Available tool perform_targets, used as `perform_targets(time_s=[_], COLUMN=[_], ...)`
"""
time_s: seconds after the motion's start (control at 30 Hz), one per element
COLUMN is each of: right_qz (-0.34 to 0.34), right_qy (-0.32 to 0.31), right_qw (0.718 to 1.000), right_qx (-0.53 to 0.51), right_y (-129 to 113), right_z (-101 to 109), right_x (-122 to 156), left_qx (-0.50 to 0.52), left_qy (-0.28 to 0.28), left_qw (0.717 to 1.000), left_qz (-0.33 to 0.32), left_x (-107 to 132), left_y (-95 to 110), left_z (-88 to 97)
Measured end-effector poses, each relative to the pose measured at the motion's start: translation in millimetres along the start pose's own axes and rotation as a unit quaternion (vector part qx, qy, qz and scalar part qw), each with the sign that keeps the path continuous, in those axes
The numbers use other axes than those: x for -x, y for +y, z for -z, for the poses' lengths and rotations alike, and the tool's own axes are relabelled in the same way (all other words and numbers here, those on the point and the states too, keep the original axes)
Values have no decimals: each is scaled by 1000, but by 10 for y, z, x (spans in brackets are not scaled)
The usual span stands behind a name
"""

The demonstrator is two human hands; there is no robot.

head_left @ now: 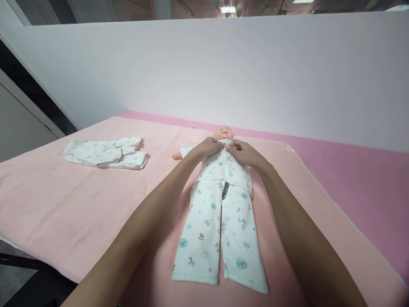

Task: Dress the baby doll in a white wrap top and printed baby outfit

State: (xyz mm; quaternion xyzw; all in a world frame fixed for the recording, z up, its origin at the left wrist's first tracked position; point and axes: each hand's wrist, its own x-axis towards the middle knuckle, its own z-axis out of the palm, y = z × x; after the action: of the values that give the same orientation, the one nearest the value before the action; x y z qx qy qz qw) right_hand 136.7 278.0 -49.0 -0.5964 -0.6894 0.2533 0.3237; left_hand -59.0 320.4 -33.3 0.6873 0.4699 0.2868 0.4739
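Left hand (210,147) and right hand (244,152) pinch the shirt (213,169) by the neck of the doll (223,132); guessing that's so the front lines up.

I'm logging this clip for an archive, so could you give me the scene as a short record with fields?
Doll: on its back, head toward the white wall
Top: white, printed, on the doll
Trousers: matching print, legs straight, hems toward the camera
Left hand: fingers at the top's collar
Right hand: fingers curled at the collar, close to the left hand; exact grip unclear
Folded clothing: white, patterned, left of the doll
Surface: pink blanket
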Motion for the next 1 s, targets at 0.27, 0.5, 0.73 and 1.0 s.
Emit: perform_targets(time_s=[0.27, 0.5, 0.73, 1.0], right_qz=[-56, -6, 2, -54], right_qy=[-21, 41, 43, 79], right_qw=[991, 999, 999, 994], right_qx=[-122, 5, 12, -54], right_y=[109, -27, -24, 98], right_z=[11, -38, -50, -110], right_x=[-51, 8, 24, -46], left_qx=[12, 10, 35, 46], left_qy=[12, 43, 36, 30], left_qw=[999, 998, 998, 998], left_qz=[27, 41, 43, 18], left_x=[30, 61, 12, 30], left_y=[41, 67, 22, 0], left_z=[-32, -53, -49, -18])
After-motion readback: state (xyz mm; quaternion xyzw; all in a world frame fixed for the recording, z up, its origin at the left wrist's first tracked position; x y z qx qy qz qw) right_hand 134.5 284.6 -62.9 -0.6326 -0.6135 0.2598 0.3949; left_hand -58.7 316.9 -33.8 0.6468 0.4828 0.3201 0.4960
